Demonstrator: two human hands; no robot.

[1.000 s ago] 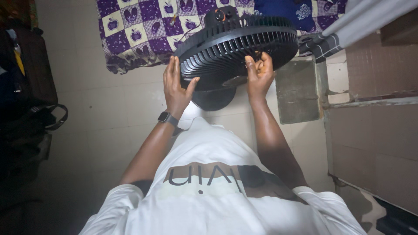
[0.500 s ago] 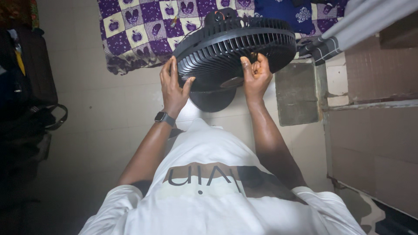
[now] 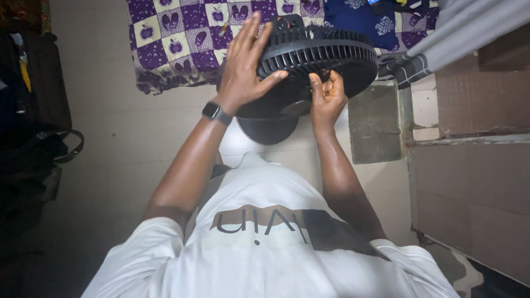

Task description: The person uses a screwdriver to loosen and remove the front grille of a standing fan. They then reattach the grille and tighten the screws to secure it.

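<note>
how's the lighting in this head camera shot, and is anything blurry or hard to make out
Head view: dim indoor light, brightest on the white shirt and pale floor. The left edge sinks into shadow, so the dark bags lose detail. The black fan reads clearly at its ribs. The left hand and right hand look fairly sharp; edges bend slightly from the wide lens.

floor: pale tiles (image 3: 138, 143) | on it: purple checked cloth (image 3: 182, 38) along one edge, round black fan base (image 3: 268, 129) standing near the cloth, grey square mat (image 3: 375, 124) beside the base, dark bag (image 3: 33, 110) at the side
</note>
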